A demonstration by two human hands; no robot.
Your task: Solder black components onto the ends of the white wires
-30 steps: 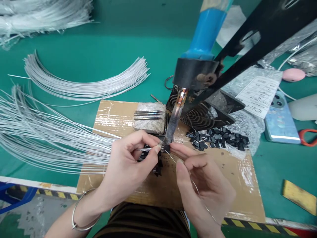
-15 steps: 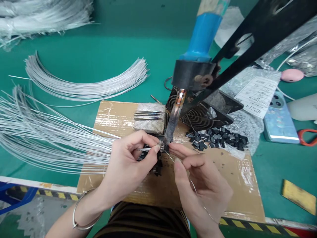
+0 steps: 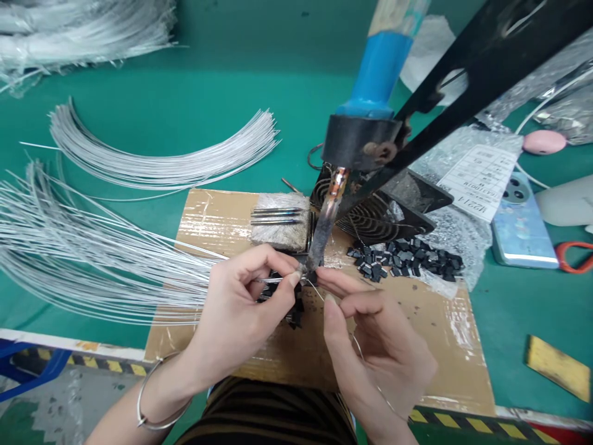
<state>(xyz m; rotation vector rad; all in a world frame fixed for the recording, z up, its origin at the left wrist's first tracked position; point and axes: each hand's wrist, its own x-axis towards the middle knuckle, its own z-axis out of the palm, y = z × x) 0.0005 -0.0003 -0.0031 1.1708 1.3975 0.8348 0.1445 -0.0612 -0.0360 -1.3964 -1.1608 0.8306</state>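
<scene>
Just below the tip of a blue-handled soldering iron [image 3: 319, 238], my left hand [image 3: 252, 309] pinches a thin white wire [image 3: 272, 280] between thumb and forefinger. My right hand [image 3: 382, 346] is closed on a strand of solder wire [image 3: 357, 346], whose upper end reaches the iron's tip. The exact contact at the tip is small and partly covered by my fingers. Black connector pieces [image 3: 295, 314] lie under and beside my left fingers. A bundle of white wires [image 3: 180, 272] spreads leftward from behind my left hand.
A black clamp arm [image 3: 445, 105] holds the iron over the cardboard [image 3: 440, 346]. Loose black connectors [image 3: 407, 259] are piled on the right, near a fan [image 3: 380, 216]. Farther right are a phone [image 3: 523, 228], scissors handle [image 3: 574, 256] and yellow sponge [image 3: 558, 368]. Another wire bundle [image 3: 162, 164] curves behind.
Both hands stay almost where they were, at the iron's tip. The right thumb has shifted very slightly left along the solder wire.
</scene>
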